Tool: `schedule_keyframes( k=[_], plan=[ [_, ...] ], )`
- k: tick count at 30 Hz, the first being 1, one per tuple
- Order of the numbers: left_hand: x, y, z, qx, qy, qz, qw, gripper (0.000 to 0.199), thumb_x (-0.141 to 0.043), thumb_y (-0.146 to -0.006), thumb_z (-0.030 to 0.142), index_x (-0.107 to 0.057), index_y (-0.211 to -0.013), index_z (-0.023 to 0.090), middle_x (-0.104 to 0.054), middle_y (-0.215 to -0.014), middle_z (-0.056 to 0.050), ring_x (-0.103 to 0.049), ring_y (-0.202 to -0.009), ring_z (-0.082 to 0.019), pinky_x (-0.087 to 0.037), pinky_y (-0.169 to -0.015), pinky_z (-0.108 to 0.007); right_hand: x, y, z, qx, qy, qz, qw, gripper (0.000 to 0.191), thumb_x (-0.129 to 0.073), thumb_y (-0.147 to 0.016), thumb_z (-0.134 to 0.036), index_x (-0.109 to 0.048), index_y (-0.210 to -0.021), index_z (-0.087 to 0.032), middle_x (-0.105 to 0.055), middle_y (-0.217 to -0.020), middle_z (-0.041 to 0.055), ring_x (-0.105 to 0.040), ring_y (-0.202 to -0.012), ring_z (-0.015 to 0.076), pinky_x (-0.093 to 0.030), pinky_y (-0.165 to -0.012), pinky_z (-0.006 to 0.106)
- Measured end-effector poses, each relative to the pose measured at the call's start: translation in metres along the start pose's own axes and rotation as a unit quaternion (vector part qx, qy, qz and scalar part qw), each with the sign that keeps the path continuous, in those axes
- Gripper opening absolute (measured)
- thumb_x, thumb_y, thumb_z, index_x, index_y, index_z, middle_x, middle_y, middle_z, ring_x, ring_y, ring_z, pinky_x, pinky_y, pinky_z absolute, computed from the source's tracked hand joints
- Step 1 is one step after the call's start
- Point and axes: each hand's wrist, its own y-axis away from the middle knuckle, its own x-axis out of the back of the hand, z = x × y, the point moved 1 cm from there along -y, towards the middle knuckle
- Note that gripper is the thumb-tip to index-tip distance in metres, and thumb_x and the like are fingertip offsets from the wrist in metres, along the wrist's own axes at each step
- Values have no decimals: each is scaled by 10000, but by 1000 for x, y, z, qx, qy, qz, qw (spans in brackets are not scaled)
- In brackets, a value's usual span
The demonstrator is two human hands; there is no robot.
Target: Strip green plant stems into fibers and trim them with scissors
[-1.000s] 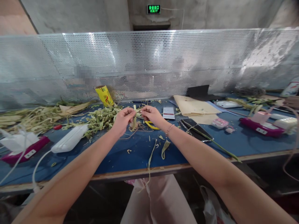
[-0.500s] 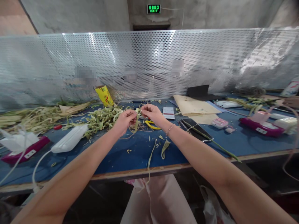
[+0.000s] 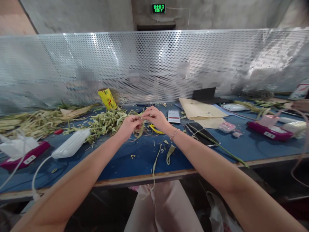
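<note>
My left hand [image 3: 131, 125] and my right hand [image 3: 154, 116] meet over the blue table [image 3: 116, 164], fingertips touching. The fingers of both are closed on a pale green plant strip [image 3: 139, 131], which is mostly covered by them. Left of my left hand lies a heap of curled pale green plant pieces [image 3: 106, 124]. Just under my right hand is a yellow-handled tool [image 3: 156, 130], partly hidden by the hand. Loose strips [image 3: 170, 154] lie on the table nearer to me, one hanging over the front edge.
A yellow can [image 3: 107, 99] stands tilted behind the heap. To the left are a white power strip [image 3: 71, 144] and a magenta socket block [image 3: 26, 156]. On the right lie a black phone [image 3: 202, 133], brown paper [image 3: 201, 109] and another magenta block [image 3: 270, 130]. A perforated screen [image 3: 154, 64] runs behind.
My hands have come together, the right one moving slightly left over the strip. Less of the strip shows between the fingers.
</note>
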Motion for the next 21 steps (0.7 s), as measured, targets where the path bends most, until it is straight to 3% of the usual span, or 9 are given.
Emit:
schedule_keyframes(
  k=[3, 7, 10, 21],
  plan=[
    [2, -1, -3, -20, -42, -9, 999, 173, -668, -551, 239, -528, -556, 138, -493, -467, 37, -451, -427, -61, -365, -444, -195, -1, -1, 2, -22, -22, -12, 999, 88, -610, -694, -215, -650, -772, -223, -563, -855, 11, -522, -842, 111, -435, -773, 274],
    [3, -1, -2, -54, -103, -23, 993, 174, -659, -575, 261, -527, -565, 148, -501, -471, 38, -464, -432, -69, -370, -445, -198, -4, -1, 5, -117, -107, -25, 987, 287, -634, -652, -236, -584, -932, -199, -569, -812, -7, -514, -649, 72, -456, -619, 232],
    [2, 1, 0, -70, -127, -22, 989, 157, -661, -576, 256, -548, -602, 150, -517, -480, 36, -473, -437, -74, -375, -453, -202, -6, -1, 7, -157, -141, -56, 976, 215, -623, -657, -286, -574, -833, -173, -564, -714, -15, -506, -609, 68, -444, -564, 211],
    [1, 0, -7, -40, -18, -4, 999, 268, -629, -638, 409, -579, -663, 147, -509, -551, 15, -464, -506, -79, -383, -483, -207, -8, -1, 3, -128, -116, -35, 984, 157, -607, -642, -267, -480, -654, -175, -467, -570, -63, -447, -520, 57, -400, -522, 205]
  ],
)
